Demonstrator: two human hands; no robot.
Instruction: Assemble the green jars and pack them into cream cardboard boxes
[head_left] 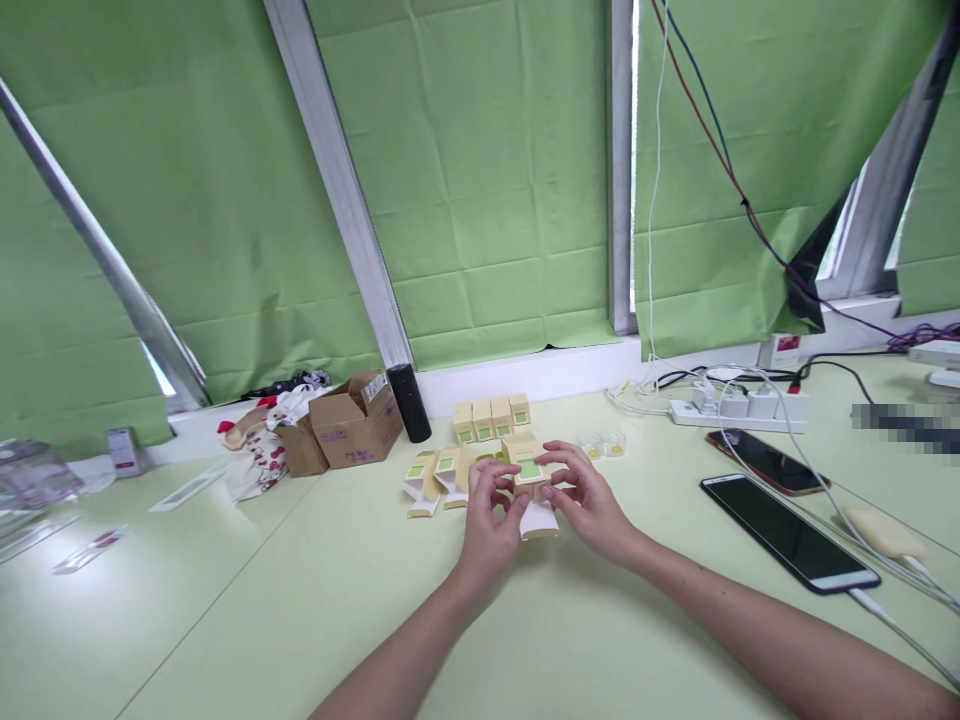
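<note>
Both hands meet over the pale green table (300, 600), holding one small cream carton with a green label (529, 472). My left hand (491, 520) grips its left side, fingers curled. My right hand (589, 500) pinches its right side and top. A white flap of the carton (540, 520) hangs below between the hands. Behind them lie a few unfolded cartons (435, 478), and a row of several closed cartons (491, 415) stands near the window sill.
A brown cardboard box (356, 420), a black cylinder (410, 402) and a patterned cloth (259, 450) sit at the back left. Two small clear cups (602, 443), a power strip (739, 410) with cables and two phones (787, 530) lie to the right.
</note>
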